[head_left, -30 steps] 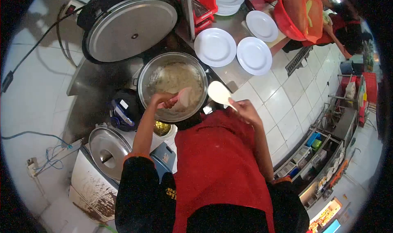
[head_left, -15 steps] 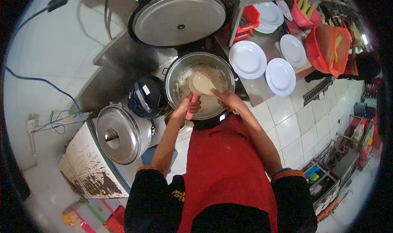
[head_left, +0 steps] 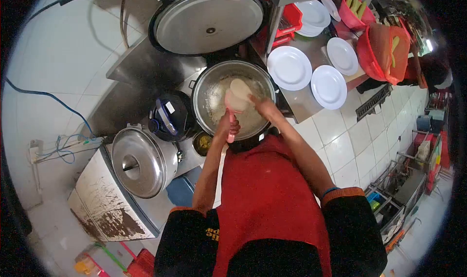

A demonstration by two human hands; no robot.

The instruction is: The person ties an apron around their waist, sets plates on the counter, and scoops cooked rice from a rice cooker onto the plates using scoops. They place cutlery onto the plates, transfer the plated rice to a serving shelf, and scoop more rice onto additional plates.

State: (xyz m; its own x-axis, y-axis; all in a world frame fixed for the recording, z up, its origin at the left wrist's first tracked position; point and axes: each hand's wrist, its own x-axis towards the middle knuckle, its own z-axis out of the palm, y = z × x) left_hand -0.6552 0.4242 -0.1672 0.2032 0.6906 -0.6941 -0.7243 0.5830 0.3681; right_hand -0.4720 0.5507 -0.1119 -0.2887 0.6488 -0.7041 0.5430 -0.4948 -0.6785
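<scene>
My left hand (head_left: 227, 126) is closed round the handle of a pink paddle (head_left: 234, 101), whose head is over the open rice cooker pot (head_left: 201, 106). My right hand (head_left: 264, 106) grips a cream-coloured paddle (head_left: 240, 88). The two paddle heads are close together and overlap in view, above the pale contents (head_left: 214, 94) along the inside of the pot. Behind the pot the large round cooker lid (head_left: 209, 21) stands raised.
White plates (head_left: 289, 68) and a red basket (head_left: 377, 53) are on the steel counter at right. A black appliance (head_left: 170, 116), a small bowl with yellow contents (head_left: 203, 143) and a lidded metal pot (head_left: 138, 162) stand at left. A co-worker (head_left: 433, 72) is at far right.
Since a second ago, the cream paddle has moved left from beside the pot to over it, meeting the pink one. The camera view has shifted too.
</scene>
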